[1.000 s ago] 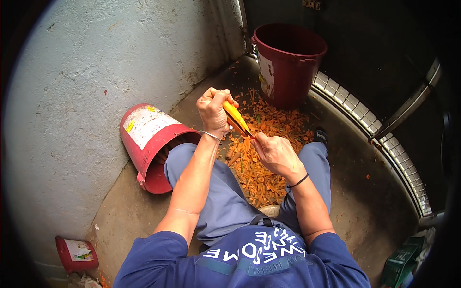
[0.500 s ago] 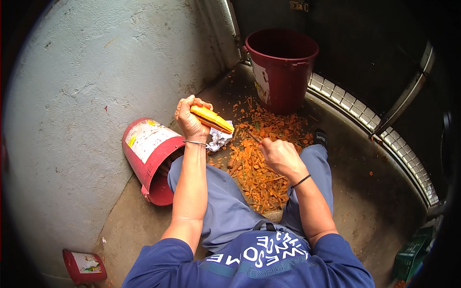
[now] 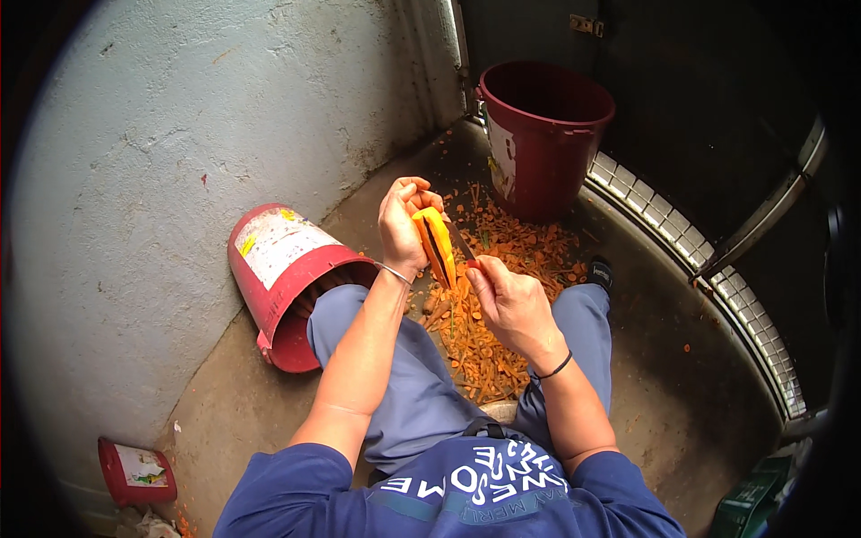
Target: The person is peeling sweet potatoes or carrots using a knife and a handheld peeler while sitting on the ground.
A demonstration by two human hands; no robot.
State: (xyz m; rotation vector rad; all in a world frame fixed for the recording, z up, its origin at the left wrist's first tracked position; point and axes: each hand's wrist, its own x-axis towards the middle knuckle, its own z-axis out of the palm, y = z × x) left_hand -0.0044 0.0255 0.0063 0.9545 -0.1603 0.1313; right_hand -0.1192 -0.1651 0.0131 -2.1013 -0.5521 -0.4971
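Note:
My left hand is wrapped around a thick carrot, bright orange-yellow with a dark lengthwise groove or strip along it. The carrot's lower end points down toward my lap. My right hand grips a small knife by its red handle, and the thin dark blade lies close beside the carrot's right side; whether it touches cannot be made out. Below both hands, a pile of orange carrot peelings and trimmings spreads over the floor between my legs.
A dark red bucket stands upright beyond the pile. Another red bucket lies on its side by my left knee, with brownish long pieces inside. A small red container sits lower left, a green crate lower right. The pale wall rises on the left.
My left hand has turned the carrot from slanting sideways to nearly upright. My right hand has moved up and left, bringing the knife from below the carrot to alongside it.

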